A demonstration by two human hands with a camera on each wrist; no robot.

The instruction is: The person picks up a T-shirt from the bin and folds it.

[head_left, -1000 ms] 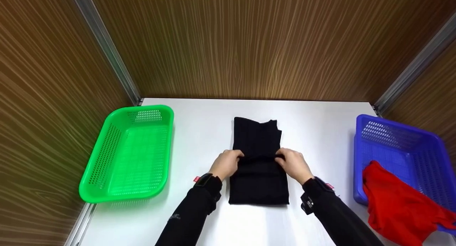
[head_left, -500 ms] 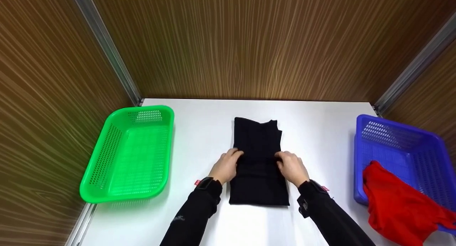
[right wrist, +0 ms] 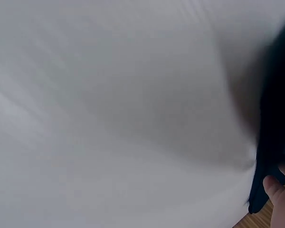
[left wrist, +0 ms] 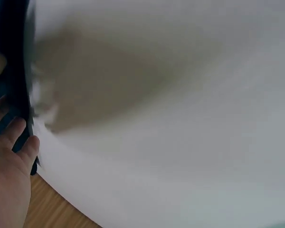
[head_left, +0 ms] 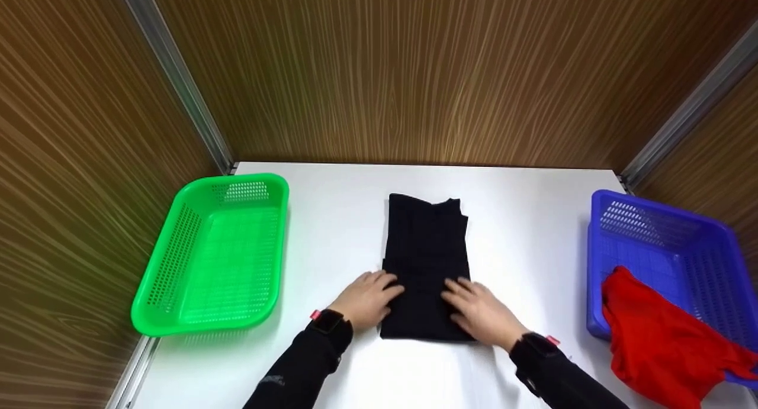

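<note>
A folded black garment [head_left: 427, 237] lies on the white table in the head view, its near part doubled over into a thicker layer. My left hand [head_left: 367, 296] rests with extended fingers on the garment's left edge. On the opposite edge, my right hand [head_left: 481, 311] touches the cloth with its fingers spread. In the left wrist view, the left hand [left wrist: 9, 175] is beside the dark cloth [left wrist: 14, 61]. The right wrist view catches only a few fingers of the right hand [right wrist: 281, 199] against the cloth [right wrist: 278, 104].
On the left of the table [head_left: 331, 219] stands a green plastic basket [head_left: 277, 261]. At the right is a blue basket [head_left: 598, 249] with a red cloth [head_left: 663, 344] hanging over its near side. Wood-grain panels [head_left: 391, 71] enclose the back and sides.
Both hands have let go of the fold and slid toward me along the garment's edges, fingers now extended. The folded layer lies flatter. The baskets and red cloth have stayed put.
</note>
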